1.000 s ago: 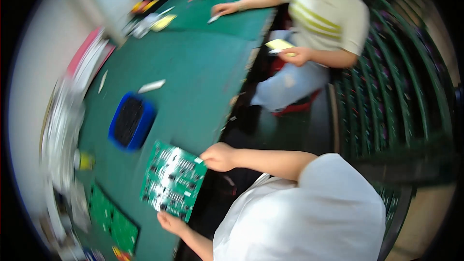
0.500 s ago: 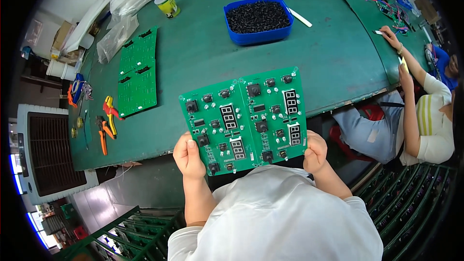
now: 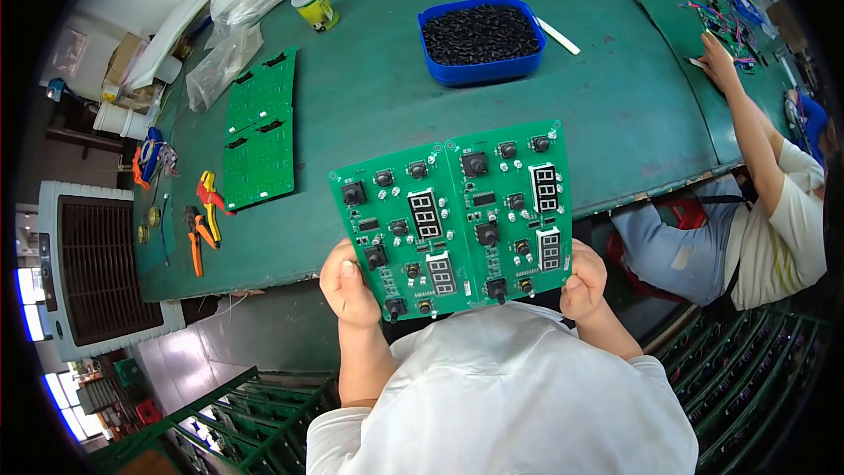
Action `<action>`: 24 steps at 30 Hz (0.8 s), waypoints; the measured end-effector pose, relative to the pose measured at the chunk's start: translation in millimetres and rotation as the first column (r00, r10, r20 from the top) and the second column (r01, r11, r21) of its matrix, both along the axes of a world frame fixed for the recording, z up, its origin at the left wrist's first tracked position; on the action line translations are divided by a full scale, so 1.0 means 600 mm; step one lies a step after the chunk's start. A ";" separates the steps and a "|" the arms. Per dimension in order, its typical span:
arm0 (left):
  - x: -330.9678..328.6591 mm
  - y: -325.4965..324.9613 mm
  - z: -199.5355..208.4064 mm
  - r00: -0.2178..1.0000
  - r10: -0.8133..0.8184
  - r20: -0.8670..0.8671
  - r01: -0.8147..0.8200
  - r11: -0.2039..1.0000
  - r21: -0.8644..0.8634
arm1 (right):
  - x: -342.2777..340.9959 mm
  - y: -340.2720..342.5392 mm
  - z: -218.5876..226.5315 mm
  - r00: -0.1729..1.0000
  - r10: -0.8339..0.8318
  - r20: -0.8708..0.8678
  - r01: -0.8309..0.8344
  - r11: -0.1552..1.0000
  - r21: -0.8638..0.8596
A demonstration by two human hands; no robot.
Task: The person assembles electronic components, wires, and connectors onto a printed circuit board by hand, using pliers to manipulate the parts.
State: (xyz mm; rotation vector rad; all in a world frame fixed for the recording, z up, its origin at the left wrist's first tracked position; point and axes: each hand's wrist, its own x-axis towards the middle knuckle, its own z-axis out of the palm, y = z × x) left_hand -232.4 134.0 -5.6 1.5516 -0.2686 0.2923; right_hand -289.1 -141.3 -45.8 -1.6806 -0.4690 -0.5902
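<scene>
Circuit board (image 3: 455, 211): green panel in two joined halves, component face toward me, held up nearer me than the blue tray (image 3: 482, 77) and apart from it.
Left hand (image 3: 349, 283): pinching the board's lower left edge, thumb in front, fingers mostly hidden behind.
Right hand (image 3: 584, 281): pinching the lower right edge, thumb against curled fingers.
Seam (image 3: 462, 222): likely weak line; if my two hands twist unevenly, the halves could flex there and strain the joints.
Digit displays (image 3: 427, 215) and buttons (image 3: 487, 234): stand proud of the face; a knock on the blue tray's wall could bend or chip one.
Top edge: unsupported, both pinches being low; if one slackens, the panel could tip or drop.
Black parts (image 3: 483, 33): loose heap in the blue tray; a bump from the board could spill some.
Second board (image 3: 260, 136): lies left of the blue tray; a careless sideways sweep could scrape the two together.
Orange-handled cutters (image 3: 197, 237), red-and-yellow tool (image 3: 211, 200): left of the blue tray and nearer me; a board set on them could get scratched.
Co-worker's hand (image 3: 717, 60): right of the blue tray, well apart; collision looks unlikely.
</scene>
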 end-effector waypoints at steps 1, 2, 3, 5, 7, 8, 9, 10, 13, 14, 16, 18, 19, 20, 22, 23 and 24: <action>0.001 0.000 -0.001 1.000 0.002 0.000 -0.002 1.000 0.000 | -0.001 -0.002 -0.001 1.000 0.002 0.000 -0.002 1.000 0.000; 0.001 0.001 -0.002 1.000 0.004 -0.001 -0.004 1.000 0.008 | -0.002 -0.004 -0.004 1.000 0.017 -0.011 -0.017 1.000 -0.007; 0.002 0.002 -0.002 1.000 0.007 0.000 -0.007 1.000 0.016 | -0.001 -0.004 -0.006 0.999 0.034 -0.021 -0.035 0.999 -0.014; 0.002 0.001 -0.003 1.000 0.014 -0.003 -0.013 1.000 0.011 | 0.001 -0.002 -0.003 0.999 0.023 -0.027 -0.023 1.000 -0.012; 0.000 0.003 -0.004 1.000 0.025 -0.007 -0.025 1.000 0.009 | 0.002 0.002 -0.001 0.999 0.016 -0.034 -0.017 1.000 -0.006; 0.000 0.004 -0.007 0.999 0.027 0.025 -0.028 1.000 0.009 | 0.001 0.000 -0.001 0.998 0.016 -0.057 -0.016 1.000 -0.001; -0.001 0.004 -0.009 0.998 0.028 0.056 -0.029 1.000 0.009 | 0.000 0.000 -0.001 0.997 0.015 -0.081 -0.015 1.000 0.003; -0.002 0.003 -0.007 0.998 0.038 0.055 -0.039 0.999 0.016 | 0.001 0.003 0.003 0.997 0.008 -0.082 -0.007 1.000 0.014; -0.006 0.003 -0.004 0.998 0.023 0.065 -0.023 1.000 0.002 | 0.002 0.009 0.002 0.996 0.003 -0.092 0.002 0.998 0.055; -0.007 0.003 -0.002 0.997 0.022 0.069 -0.023 1.000 0.011 | 0.001 0.010 0.000 0.995 0.002 -0.101 0.004 0.998 0.066; -0.011 0.005 -0.001 0.998 0.029 0.063 -0.030 0.999 0.020 | -0.002 0.006 -0.005 0.990 0.030 -0.138 -0.019 0.997 0.081; -0.014 0.007 0.001 0.999 0.029 0.043 -0.031 0.999 0.025 | -0.006 0.003 -0.012 0.980 0.049 -0.191 -0.030 0.994 0.103; -0.015 0.007 0.003 0.999 0.035 0.041 -0.036 0.999 0.026 | -0.007 0.004 -0.012 0.980 0.055 -0.193 -0.035 0.994 0.104; -0.015 0.005 0.004 0.998 0.044 0.050 -0.046 0.999 0.030 | -0.008 0.005 -0.009 0.978 0.038 -0.206 -0.015 0.994 0.113; -0.014 -0.004 0.007 0.996 0.065 0.066 -0.065 0.998 0.002 | -0.005 0.009 -0.001 0.977 0.006 -0.214 0.021 0.992 0.122; -0.015 -0.004 0.007 0.995 0.070 0.065 -0.070 0.998 0.004 | -0.006 0.009 -0.002 0.977 0.011 -0.214 0.016 0.992 0.123; -0.016 -0.002 0.008 0.997 0.064 0.052 -0.065 0.998 0.026 | -0.007 0.007 -0.003 0.974 0.007 -0.227 0.022 0.992 0.126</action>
